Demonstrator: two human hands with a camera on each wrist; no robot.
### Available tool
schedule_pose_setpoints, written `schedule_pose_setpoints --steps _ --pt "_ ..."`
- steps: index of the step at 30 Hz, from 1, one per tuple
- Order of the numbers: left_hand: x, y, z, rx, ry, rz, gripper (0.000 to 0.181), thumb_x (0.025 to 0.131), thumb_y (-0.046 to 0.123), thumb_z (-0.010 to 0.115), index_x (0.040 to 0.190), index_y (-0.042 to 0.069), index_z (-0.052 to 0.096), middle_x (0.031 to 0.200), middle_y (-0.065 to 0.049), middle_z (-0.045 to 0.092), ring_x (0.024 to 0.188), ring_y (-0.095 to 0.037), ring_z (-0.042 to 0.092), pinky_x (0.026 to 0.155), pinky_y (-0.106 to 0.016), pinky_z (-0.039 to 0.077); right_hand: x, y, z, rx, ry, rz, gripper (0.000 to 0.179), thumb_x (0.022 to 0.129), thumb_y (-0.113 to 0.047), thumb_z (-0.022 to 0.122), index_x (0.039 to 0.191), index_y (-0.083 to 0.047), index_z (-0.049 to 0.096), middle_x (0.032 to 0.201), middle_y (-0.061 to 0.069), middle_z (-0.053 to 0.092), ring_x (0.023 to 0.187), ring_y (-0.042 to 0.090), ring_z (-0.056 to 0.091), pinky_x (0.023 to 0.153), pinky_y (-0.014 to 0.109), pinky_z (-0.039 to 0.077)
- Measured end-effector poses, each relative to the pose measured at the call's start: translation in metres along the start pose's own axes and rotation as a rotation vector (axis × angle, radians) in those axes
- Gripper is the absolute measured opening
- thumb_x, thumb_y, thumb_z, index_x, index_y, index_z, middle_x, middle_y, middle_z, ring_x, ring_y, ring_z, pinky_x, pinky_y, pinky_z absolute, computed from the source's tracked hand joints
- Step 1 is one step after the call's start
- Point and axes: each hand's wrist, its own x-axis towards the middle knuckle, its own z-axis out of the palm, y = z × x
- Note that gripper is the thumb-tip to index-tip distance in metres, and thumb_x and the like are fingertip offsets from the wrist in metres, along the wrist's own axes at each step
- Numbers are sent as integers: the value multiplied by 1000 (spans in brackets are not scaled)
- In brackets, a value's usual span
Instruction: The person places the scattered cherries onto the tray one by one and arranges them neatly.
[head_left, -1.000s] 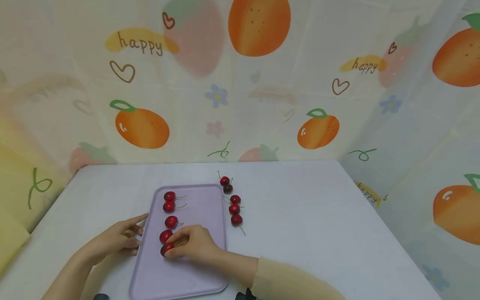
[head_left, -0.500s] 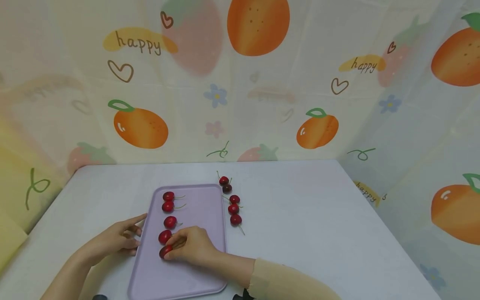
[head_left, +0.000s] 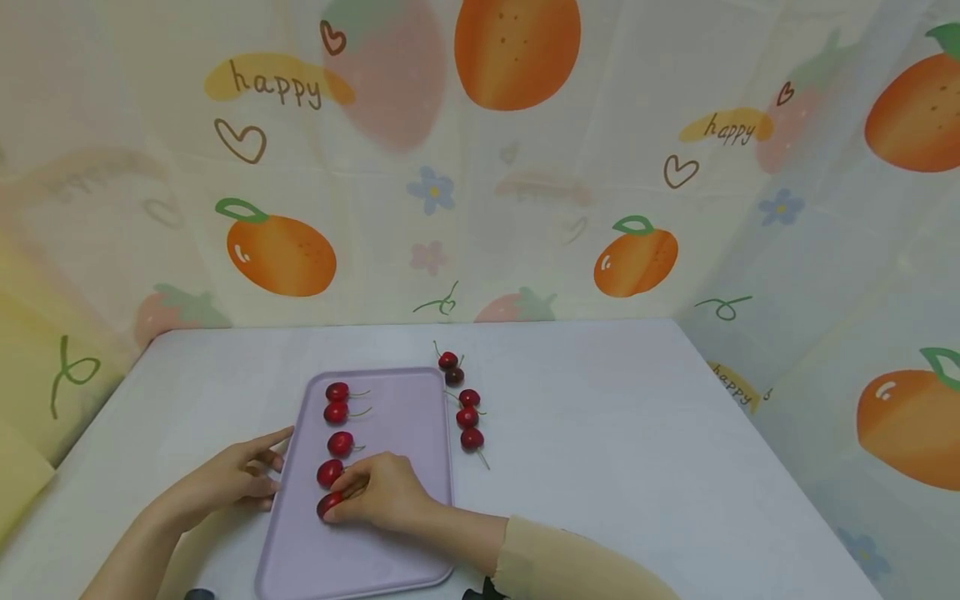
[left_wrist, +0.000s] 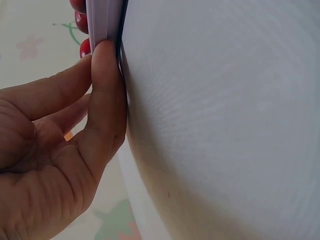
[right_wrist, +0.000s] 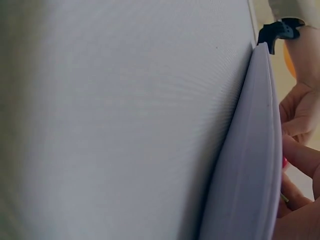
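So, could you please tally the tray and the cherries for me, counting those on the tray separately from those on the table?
Tray cherries: 5
Table cherries: 5
Lilac tray: 1
Total visible: 11

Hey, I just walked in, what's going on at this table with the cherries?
A person's right hand pinches a cherry at the near end of a line down the left side of a lilac tray. Four other cherries make up the rest of that line. The left hand touches the tray's left edge. Five more cherries lie on the white table, to the right of the tray.
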Motion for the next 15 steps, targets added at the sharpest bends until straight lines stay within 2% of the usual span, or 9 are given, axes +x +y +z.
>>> schedule_pose_setpoints --steps 15 --pt "0 2 0 7 7 -23 81 88 -1 60 154 -7 14 113 -21 47 80 -12 58 69 -24 60 0 0 -6 52 16 5 26 70 -12 87 93 -7 78 83 3 78 67 -9 65 64 8 51"
